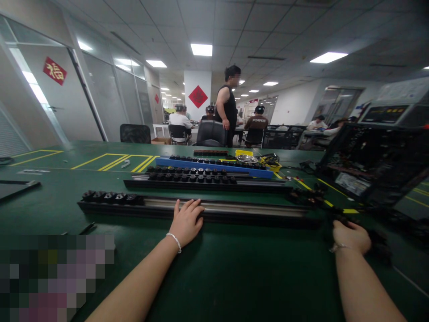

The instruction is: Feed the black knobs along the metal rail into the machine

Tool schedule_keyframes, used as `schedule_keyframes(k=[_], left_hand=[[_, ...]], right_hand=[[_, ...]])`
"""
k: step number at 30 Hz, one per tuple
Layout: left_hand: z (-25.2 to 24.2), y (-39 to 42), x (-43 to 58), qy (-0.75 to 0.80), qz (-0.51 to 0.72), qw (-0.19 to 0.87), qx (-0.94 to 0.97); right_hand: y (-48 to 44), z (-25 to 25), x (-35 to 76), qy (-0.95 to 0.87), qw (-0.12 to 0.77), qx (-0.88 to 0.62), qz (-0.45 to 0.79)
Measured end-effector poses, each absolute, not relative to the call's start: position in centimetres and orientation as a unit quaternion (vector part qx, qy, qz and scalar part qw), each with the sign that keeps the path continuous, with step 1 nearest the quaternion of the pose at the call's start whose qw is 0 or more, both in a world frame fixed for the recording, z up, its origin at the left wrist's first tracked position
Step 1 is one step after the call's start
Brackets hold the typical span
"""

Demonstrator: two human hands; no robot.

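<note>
My left hand [188,219] lies on the near edge of a long black rail tray [254,216], its fingers stretched out and spread over the pale channel. Several small black round parts [109,197] sit in a row at the left end of that tray. Over on the right, my right hand [351,237] is closed, with its fingertips turned away and partly hidden. It is beside a heap of dark parts [380,246]; what its fingers hold cannot be made out.
Behind stand another black tray [261,184] with round parts and a blue tray [214,167]. An opened equipment case [378,161] is at the right. Yellow tape [89,161] marks the green table [261,277]. A person [229,107] stands beyond it.
</note>
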State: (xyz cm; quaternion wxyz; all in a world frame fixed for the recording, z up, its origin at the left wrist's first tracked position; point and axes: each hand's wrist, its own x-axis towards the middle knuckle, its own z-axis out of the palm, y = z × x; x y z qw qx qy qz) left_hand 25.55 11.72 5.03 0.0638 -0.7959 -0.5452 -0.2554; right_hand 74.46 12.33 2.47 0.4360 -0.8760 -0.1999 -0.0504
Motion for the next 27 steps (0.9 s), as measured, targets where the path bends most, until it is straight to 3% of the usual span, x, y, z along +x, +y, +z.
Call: schedule_keyframes(k=[5, 13, 19, 23, 27], left_hand=[[5.2, 12.1, 24.8, -0.595, -0.284, 0.092, -0.746], [6.6, 13.3, 20.5, -0.757, -0.395, 0.124, -0.506], [6.5, 13.9, 18.1, -0.804, -0.444, 0.069, -0.389], [5.9, 14.5, 17.0, -0.815, -0.449, 0.058, -0.362], [5.4, 14.9, 16.2, -0.832, -0.427, 0.053, -0.349]], right_hand=[[11.5, 4.3, 72.8, -0.192, 0.401, -0.896, -0.011], [11.0, 4.3, 72.4, -0.198, 0.301, -0.932, 0.027], [10.8, 4.1, 70.9, -0.196, 0.362, -0.903, -0.121], [11.6, 4.8, 68.5, -0.354, 0.390, -0.816, -0.239], [12.8, 4.7, 65.2, -0.526, 0.357, -0.731, -0.247]])
